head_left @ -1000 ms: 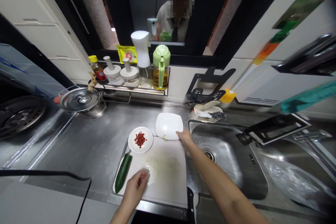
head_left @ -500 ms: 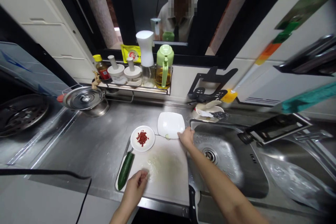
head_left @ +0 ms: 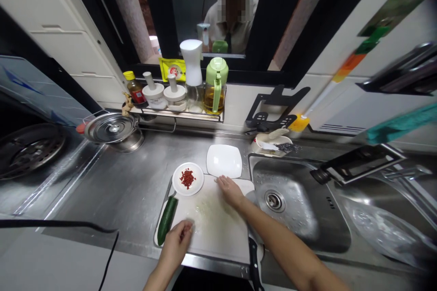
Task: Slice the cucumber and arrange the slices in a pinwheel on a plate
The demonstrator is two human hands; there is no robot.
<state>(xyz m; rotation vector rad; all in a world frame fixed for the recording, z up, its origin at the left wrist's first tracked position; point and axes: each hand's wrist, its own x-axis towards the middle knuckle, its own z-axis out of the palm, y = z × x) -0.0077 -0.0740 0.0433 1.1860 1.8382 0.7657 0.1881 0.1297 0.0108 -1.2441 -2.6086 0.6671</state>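
Head camera view, read from left to right. A round stainless-steel pot with a lid (head_left: 114, 128) stands at the back of the grey metal counter (head_left: 136, 182). Right of it, a narrow wall rack carries a brown sauce bottle with a yellow cap (head_left: 135, 88), two white-lidded seasoning jars, a white-topped clear bottle (head_left: 193, 63) and a light-green jug of golden oil (head_left: 215, 86). In front, a dark-green, elongated cucumber (head_left: 167, 221) lies along the left side of a white rectangular cutting board (head_left: 221, 243). Just right of the cucumber is the left hand (head_left: 178, 238), its fingers curled and its thumb close to the fingertips; whether anything is pinched there cannot be told. Beyond it, a round white plate (head_left: 177, 172) overlaps the board's far left corner and bears a small heap of red chopped pieces (head_left: 187, 178). Farther right, a white plate with rounded corners (head_left: 224, 161) lies at the board's far edge. The right hand (head_left: 229, 191) extends its fingers, held close together, just beside this plate's near edge; contact and grip cannot be told. A black-handled knife (head_left: 254, 259) lies at the board's right edge, beside the stainless-steel sink (head_left: 297, 211).
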